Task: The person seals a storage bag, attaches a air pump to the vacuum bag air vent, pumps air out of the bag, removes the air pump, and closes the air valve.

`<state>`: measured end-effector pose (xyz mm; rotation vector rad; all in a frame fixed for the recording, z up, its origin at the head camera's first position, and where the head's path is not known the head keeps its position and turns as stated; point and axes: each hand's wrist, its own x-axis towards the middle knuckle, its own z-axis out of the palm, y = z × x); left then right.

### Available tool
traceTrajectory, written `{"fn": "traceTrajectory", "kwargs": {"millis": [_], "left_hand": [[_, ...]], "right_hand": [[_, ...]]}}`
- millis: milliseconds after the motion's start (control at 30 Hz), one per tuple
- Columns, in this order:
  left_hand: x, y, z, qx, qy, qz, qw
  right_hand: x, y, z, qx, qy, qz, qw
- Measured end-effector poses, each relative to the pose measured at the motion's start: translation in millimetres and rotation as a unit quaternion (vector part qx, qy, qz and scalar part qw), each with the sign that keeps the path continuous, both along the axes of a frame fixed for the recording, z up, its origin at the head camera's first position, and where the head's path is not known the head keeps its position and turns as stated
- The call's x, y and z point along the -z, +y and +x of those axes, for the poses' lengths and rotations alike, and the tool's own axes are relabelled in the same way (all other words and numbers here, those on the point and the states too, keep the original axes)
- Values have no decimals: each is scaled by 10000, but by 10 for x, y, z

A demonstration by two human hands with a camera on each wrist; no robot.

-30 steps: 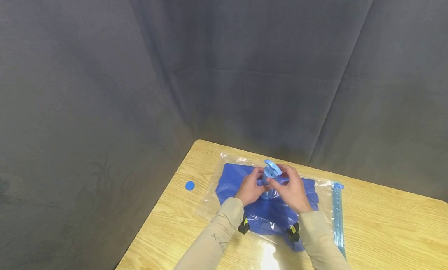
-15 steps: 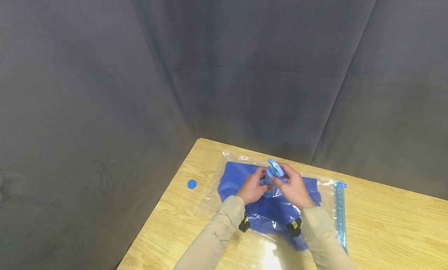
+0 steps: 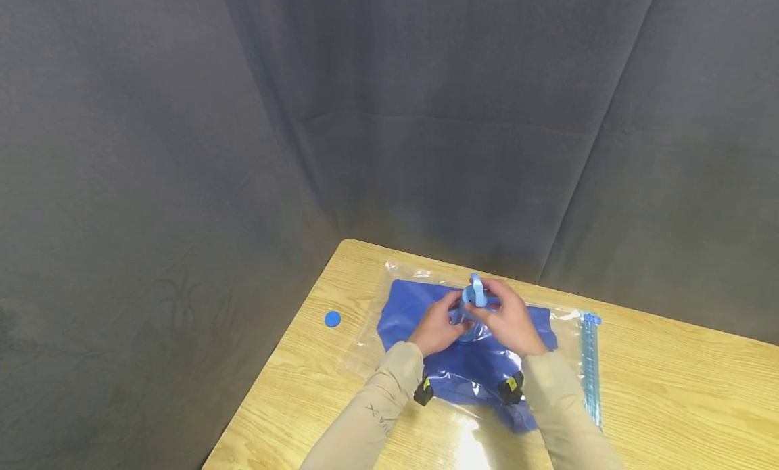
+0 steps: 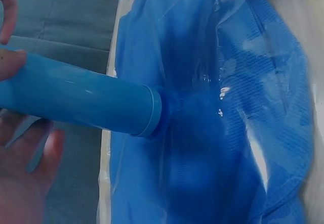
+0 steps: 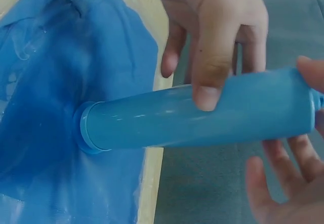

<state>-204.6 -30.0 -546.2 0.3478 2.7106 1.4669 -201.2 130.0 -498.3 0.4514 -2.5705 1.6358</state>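
A light blue hand pump (image 3: 468, 314) stands base-down on a clear vacuum storage bag (image 3: 372, 335) with folded blue cloth (image 3: 402, 314) inside. My left hand (image 3: 437, 328) holds the pump's barrel from the left, its thumb on the near side in the right wrist view. Higher up, my right hand (image 3: 511, 321) grips the pump's top end with thumb and fingers, just under the handle (image 3: 477, 289). Both wrist views show the pump's base ring (image 4: 152, 112) against the bag; the valve beneath it is hidden.
A round blue cap (image 3: 332, 319) lies on the wooden table (image 3: 669, 389), left of the bag. The bag's blue zip strip (image 3: 589, 362) runs along its right side, with a slider (image 3: 592, 318) at the far end. Grey curtains (image 3: 426, 186) hang behind the table.
The pump's handle has turned and now appears narrower and more upright in the head view. Both hands remain on the pump, and the bag and cap have not visibly moved.
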Motion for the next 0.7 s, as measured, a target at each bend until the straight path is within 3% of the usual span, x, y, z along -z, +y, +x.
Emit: {"fn": "traceTrajectory", "kwargs": {"millis": [267, 467, 700], "left_hand": [[2, 16, 18, -121, 184, 192, 9996], [17, 60, 38, -254, 441, -245, 9984], [-7, 107, 63, -422, 517, -337, 9972]], "right_hand": [[37, -74, 1, 738, -117, 221, 9970], [23, -126, 24, 1164, -306, 413, 9919], [29, -160, 34, 1356, -371, 558, 9885]]}}
